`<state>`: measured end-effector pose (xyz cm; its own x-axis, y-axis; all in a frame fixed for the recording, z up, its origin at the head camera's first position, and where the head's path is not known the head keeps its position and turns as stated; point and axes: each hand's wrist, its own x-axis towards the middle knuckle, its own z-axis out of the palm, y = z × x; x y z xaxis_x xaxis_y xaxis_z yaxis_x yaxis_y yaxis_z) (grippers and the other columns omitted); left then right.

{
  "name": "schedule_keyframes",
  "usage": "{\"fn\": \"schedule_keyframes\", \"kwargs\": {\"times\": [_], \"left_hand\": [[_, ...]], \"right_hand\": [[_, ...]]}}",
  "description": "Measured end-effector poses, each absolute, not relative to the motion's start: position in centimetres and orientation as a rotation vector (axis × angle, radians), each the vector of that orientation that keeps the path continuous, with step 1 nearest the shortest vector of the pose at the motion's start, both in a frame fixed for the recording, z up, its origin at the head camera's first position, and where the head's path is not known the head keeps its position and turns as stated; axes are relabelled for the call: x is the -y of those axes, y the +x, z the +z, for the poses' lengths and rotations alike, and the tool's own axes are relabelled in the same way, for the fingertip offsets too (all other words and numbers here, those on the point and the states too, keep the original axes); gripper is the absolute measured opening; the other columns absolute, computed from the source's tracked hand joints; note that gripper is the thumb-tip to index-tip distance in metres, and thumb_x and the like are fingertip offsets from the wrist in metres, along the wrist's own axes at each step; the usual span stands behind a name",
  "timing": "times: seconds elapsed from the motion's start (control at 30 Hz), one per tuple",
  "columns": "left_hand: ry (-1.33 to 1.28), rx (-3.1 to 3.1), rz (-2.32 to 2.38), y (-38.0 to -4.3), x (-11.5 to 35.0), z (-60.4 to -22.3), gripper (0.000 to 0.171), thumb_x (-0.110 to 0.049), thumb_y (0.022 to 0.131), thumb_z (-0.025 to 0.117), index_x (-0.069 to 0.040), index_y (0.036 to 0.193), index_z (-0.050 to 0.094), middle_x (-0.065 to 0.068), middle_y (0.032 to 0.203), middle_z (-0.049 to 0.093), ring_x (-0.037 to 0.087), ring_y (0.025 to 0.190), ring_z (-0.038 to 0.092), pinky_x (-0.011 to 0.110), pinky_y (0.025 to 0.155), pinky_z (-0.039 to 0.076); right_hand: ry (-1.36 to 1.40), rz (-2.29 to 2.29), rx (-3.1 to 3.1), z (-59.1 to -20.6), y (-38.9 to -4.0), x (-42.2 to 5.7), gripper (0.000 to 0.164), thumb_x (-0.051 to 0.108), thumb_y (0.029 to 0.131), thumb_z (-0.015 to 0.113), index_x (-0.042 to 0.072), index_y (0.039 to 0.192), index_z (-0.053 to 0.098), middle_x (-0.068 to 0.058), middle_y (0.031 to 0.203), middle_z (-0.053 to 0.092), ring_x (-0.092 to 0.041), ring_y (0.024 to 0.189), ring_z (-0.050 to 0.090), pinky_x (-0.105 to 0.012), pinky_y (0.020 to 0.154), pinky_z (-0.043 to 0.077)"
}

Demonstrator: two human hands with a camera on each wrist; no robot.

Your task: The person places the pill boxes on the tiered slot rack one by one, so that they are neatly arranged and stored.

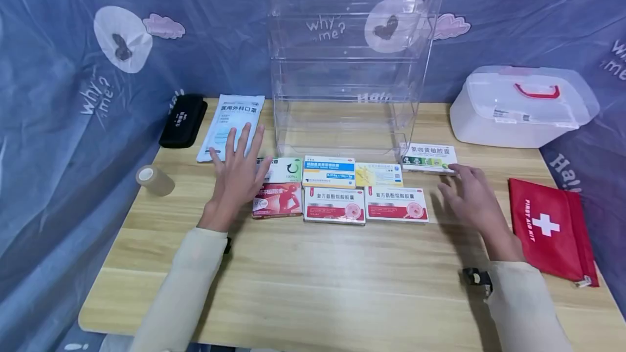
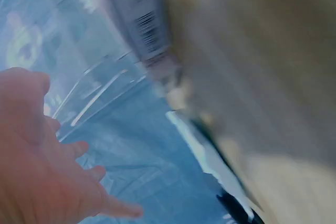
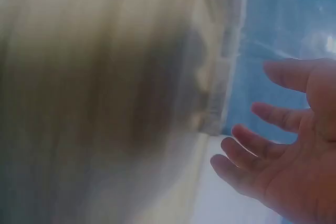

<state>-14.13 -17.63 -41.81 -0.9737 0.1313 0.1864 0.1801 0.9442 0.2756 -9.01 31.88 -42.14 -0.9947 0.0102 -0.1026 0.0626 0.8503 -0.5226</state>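
With fingers spread, my left hand (image 1: 237, 175) hovers over the lower end of the blue face mask packet (image 1: 244, 110) and the left edge of the medicine boxes. It holds nothing. My right hand (image 1: 471, 197) is just in front of the white-and-green capsule box (image 1: 429, 157), fingertips right at its lower right corner. In the right wrist view its fingers (image 3: 273, 116) are loosely extended and nothing is in them. Between the hands lie two rows of boxes, among them a blue-and-white box (image 1: 329, 171), a red box (image 1: 277, 200) and two red-and-white boxes (image 1: 335, 205).
A clear tiered acrylic rack (image 1: 342, 80) stands behind the boxes. At left are a black case (image 1: 183, 121) and a tan bandage roll (image 1: 155, 180). To the right sit a white lidded medicine bin (image 1: 518, 110) and a red first aid pouch (image 1: 550, 230).
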Motion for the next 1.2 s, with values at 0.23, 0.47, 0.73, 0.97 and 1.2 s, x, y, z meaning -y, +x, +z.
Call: {"fn": "schedule_keyframes", "kwargs": {"times": [0.23,0.47,0.73,0.97,1.2], "left_hand": [[-0.336,2.754,-0.897,-17.5,16.2,-39.4,0.079,-0.033,0.11,0.055,-0.026,0.175,0.011,0.008,0.183,0.015,0.036,0.169,0.016,0.069,0.132,0.027],[-0.387,2.593,-1.152,-20.4,14.2,-39.7,0.086,-0.019,0.108,0.062,-0.027,0.175,0.009,0.004,0.181,0.022,0.03,0.165,0.03,0.057,0.133,0.035],[-0.339,2.557,-1.097,-21.2,13.5,-40.6,0.092,0.002,0.103,0.062,-0.032,0.174,0.015,0.003,0.178,0.031,0.029,0.159,0.042,0.049,0.127,0.046],[-0.312,2.582,-1.196,-21.3,13.9,-40.9,0.097,0.004,0.103,0.06,-0.043,0.173,0.012,0.005,0.175,0.037,0.035,0.144,0.06,0.045,0.116,0.057],[-0.316,2.555,-1.214,-21.6,14.1,-41.3,0.098,0.008,0.1,0.062,-0.038,0.174,0.015,0.016,0.165,0.051,0.038,0.133,0.068,0.046,0.111,0.061]], "right_hand": [[0.206,-0.961,-2.852,-43.2,-11.1,-33.6,0.075,0.026,0.111,0.056,-0.01,0.166,0.019,-0.048,0.157,0.024,-0.063,0.139,0.038,-0.08,0.11,0.042],[0.331,-1.077,-2.808,-43.8,-12.5,-34.6,0.083,0.035,0.112,0.051,-0.013,0.166,0.01,-0.051,0.155,0.033,-0.065,0.142,0.041,-0.076,0.116,0.04],[0.297,-0.969,-2.788,-43.9,-14.0,-35.6,0.088,0.033,0.111,0.056,-0.014,0.165,0.006,-0.054,0.152,0.035,-0.066,0.141,0.042,-0.077,0.118,0.037],[0.214,-0.902,-2.695,-43.1,-14.8,-36.4,0.094,0.037,0.11,0.057,-0.006,0.168,-0.003,-0.056,0.155,0.026,-0.069,0.142,0.034,-0.081,0.117,0.033],[0.173,-0.906,-2.577,-42.4,-15.2,-36.7,0.09,0.036,0.109,0.057,-0.001,0.17,0.002,-0.049,0.151,0.033,-0.058,0.131,0.041,-0.064,0.102,0.042]]}}
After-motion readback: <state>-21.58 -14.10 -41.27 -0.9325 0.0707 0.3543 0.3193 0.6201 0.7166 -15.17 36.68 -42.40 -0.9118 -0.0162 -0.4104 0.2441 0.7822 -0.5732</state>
